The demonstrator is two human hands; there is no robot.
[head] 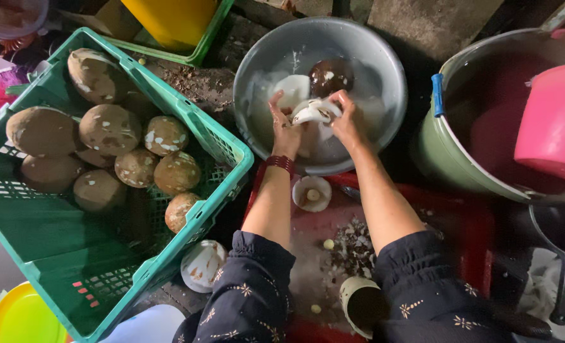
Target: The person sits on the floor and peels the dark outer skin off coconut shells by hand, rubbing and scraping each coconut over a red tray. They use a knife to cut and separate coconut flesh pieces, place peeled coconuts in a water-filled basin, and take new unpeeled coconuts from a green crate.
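Green plastic crate point(219, 143) fills left of frame, heaped with brown husked coconuts point(111, 130); yellow lid point(22, 317) at lower left corner. Centre: grey basin point(384, 70) at upper middle. Left hand point(285, 130) and right hand point(346, 121) close together over basin, both gripping white coconut piece point(314, 113). Red board point(448, 219) below basin. Far right: green bucket point(451, 162), pink tub point(552, 124) inside.

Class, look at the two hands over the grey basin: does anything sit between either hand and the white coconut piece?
Nothing visible does. The left hand and the right hand both grip the white coconut piece directly, above the grey basin.
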